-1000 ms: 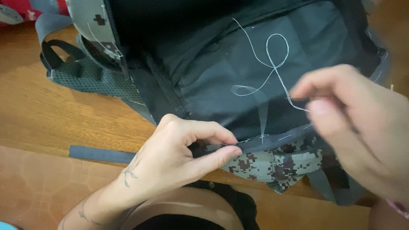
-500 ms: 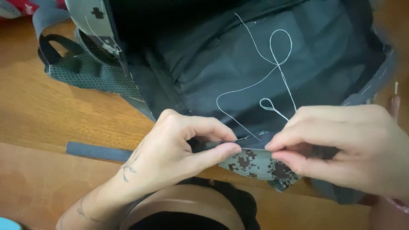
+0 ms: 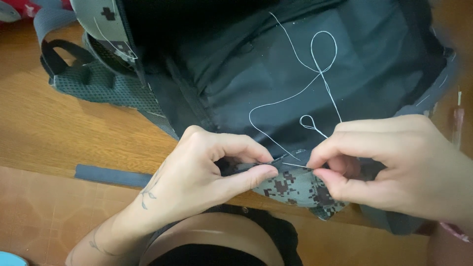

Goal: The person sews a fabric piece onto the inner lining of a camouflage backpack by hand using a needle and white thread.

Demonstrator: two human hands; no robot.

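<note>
A dark backpack [image 3: 295, 64] with a camouflage-patterned edge [image 3: 295, 187] lies open on a wooden table [image 3: 64, 133]. My left hand [image 3: 212, 172] pinches the camouflage edge between thumb and fingers. My right hand [image 3: 394, 167] pinches a thin sewing needle [image 3: 295, 165] at the same edge, fingertips nearly touching the left thumb. A white thread [image 3: 315, 74] runs from the needle up over the dark lining in two loops.
A grey mesh shoulder strap [image 3: 93, 81] and a black strap loop [image 3: 59, 54] lie at the left. A loose grey webbing strip [image 3: 113, 176] rests along the table's near edge. A red object [image 3: 19, 7] sits top left. Reddish floor [image 3: 44, 216] below.
My right hand came down from a raised, pulled-out position to the camouflage edge and now holds the needle against the fabric. The thread slackened into loops. The left hand stayed put.
</note>
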